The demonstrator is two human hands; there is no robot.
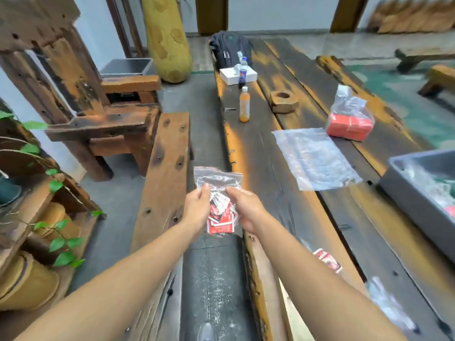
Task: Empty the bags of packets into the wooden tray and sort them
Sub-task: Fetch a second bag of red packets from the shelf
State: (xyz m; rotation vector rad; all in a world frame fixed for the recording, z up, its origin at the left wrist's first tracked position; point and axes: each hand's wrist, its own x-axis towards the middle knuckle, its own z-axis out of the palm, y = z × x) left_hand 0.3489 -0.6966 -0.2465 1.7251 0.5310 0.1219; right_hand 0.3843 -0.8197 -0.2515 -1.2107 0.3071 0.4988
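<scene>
A small clear zip bag [218,179] of red and white packets [220,215] is held up over the near left edge of the long wooden table [283,193]. My left hand [197,207] pinches its left side and my right hand [246,205] pinches its right side. The packets sit bunched in the lower part of the bag. A few loose red packets [328,260] lie on the table under my right forearm. A flat empty plastic bag [315,156] lies further out, and a bag of red packs [349,119] stands beyond it.
A grey tub [403,183] with plastic wrappers stands at the right edge. An orange drink bottle [244,104], a cola bottle [242,72], a white box [227,76], a wooden block [283,100] and a dark backpack [226,49] are at the far end. A bench [165,173], a wooden chair and plants are on the left.
</scene>
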